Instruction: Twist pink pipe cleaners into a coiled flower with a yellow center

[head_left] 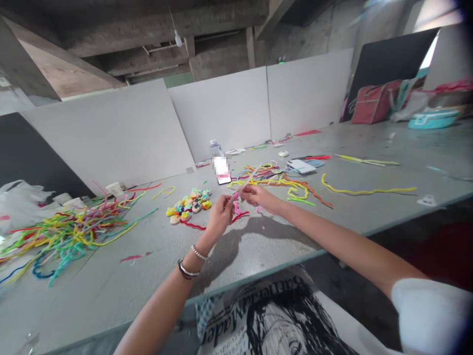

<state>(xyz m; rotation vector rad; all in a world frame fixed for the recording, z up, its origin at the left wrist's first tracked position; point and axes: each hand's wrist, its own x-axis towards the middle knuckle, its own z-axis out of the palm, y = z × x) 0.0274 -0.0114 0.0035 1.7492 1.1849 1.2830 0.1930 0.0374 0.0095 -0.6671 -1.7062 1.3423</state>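
Both hands are raised over the grey table [258,241] and meet at a thin stick [247,183] with a pink pipe cleaner [236,203] wound around its lower end. My left hand [219,215], with bracelets on the wrist, pinches the pink coil. My right hand [255,195] grips the stick just beside it. The stick slants up and to the right. A small heap of finished fuzzy flowers [189,204] in yellow, pink and green lies on the table just beyond my left hand.
A big tangle of coloured pipe cleaners [70,229] covers the left of the table. More strands [281,180], a long yellow one [365,190], a phone [301,166] and a bottle [215,147] lie farther back. White partition boards [221,111] stand behind.
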